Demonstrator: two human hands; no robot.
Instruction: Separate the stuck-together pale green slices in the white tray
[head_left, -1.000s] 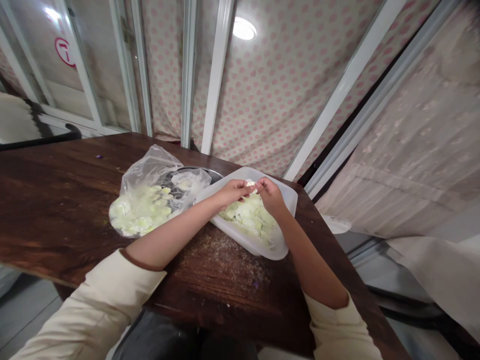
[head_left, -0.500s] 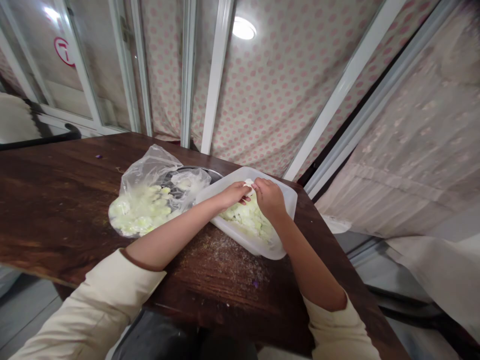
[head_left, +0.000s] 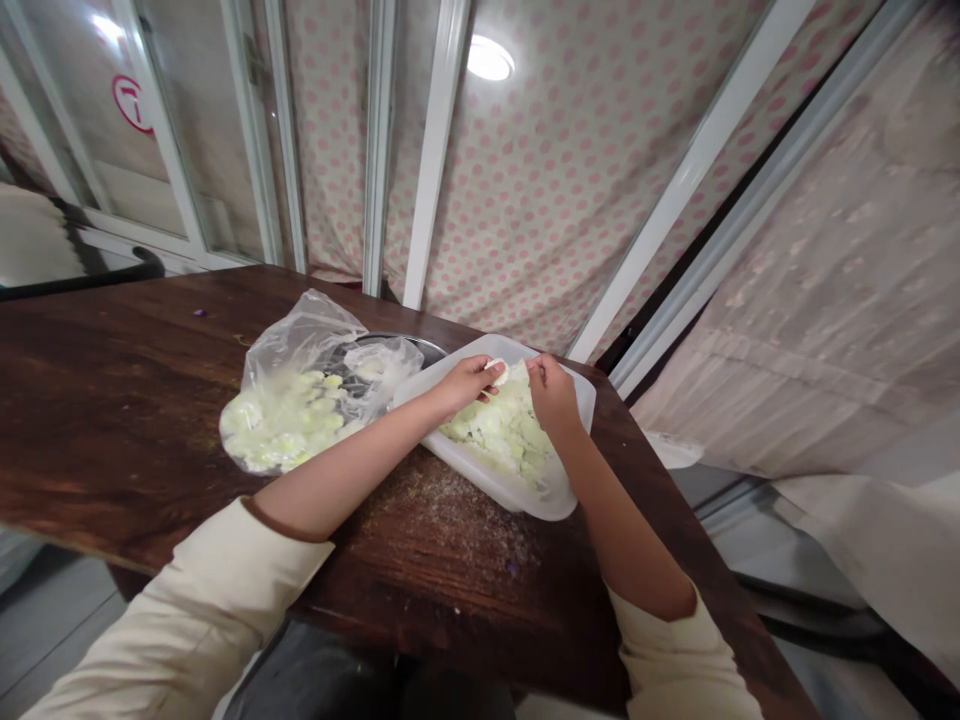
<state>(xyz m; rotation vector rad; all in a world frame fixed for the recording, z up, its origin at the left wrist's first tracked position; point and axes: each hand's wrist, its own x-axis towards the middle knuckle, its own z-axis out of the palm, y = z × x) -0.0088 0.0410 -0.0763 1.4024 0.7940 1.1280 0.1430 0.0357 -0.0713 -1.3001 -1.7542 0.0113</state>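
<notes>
Over a translucent white plastic tub [head_left: 574,490], my left hand [head_left: 466,385] pinches a small white piece [head_left: 498,374] between thumb and fingers. My right hand [head_left: 553,392] is beside it, fingertips pressed together at a pale scrap [head_left: 519,371]. A short gap separates the two hands. Below them, a heap of pale green-white flakes [head_left: 495,435] partly fills the tub; their exact kind is unclear. To the left lies a clear plastic bag [head_left: 300,325] containing larger pale green-white clumps [head_left: 281,425].
A round metal tray or dish [head_left: 427,348] shows behind the bag, partly covered. Fine pale grains [head_left: 450,525] and a purple scrap [head_left: 513,568] lie on the dark wooden table [head_left: 112,400]. Framed glass panels with a dotted curtain [head_left: 555,200] stand beyond the far edge.
My right hand has moved a little to the right, away from my left hand, opening a gap at the white piece. My left hand, the tub and the bag stay about where they were.
</notes>
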